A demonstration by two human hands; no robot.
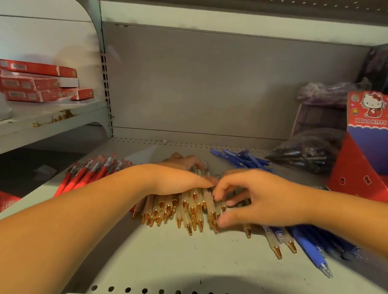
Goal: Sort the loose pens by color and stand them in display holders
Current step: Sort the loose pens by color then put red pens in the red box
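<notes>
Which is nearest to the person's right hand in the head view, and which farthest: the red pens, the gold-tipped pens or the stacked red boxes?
1. gold-tipped pens: directly under the right hand, whose fingers touch them.
2. red pens: a pile to the left, beyond the left hand.
3. stacked red boxes: far left, higher up and farther back.
</notes>
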